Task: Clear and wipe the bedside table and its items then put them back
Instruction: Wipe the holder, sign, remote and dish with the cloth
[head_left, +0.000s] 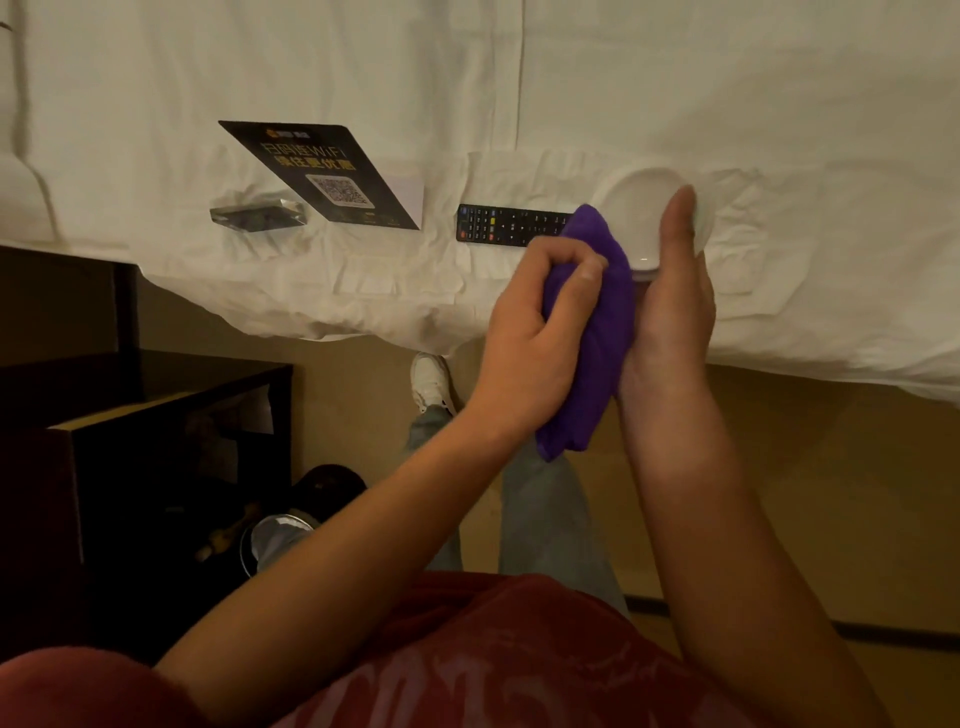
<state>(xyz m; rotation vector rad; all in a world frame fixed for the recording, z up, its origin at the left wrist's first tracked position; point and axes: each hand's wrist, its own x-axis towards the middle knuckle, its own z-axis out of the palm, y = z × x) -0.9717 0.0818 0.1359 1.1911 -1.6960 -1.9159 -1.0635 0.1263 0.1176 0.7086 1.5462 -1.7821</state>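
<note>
A small white dish is held on edge above the bed's edge, its smooth round face turned toward the camera. The right hand clasps it, thumb up along the rim, while the left hand, fingers curled tight, presses a bunched purple cloth against its lower left side. Just behind the cloth, a black remote lies on the white bedsheet; farther left lie a black WiFi card and a clear block. The dark bedside table stands lower left.
</note>
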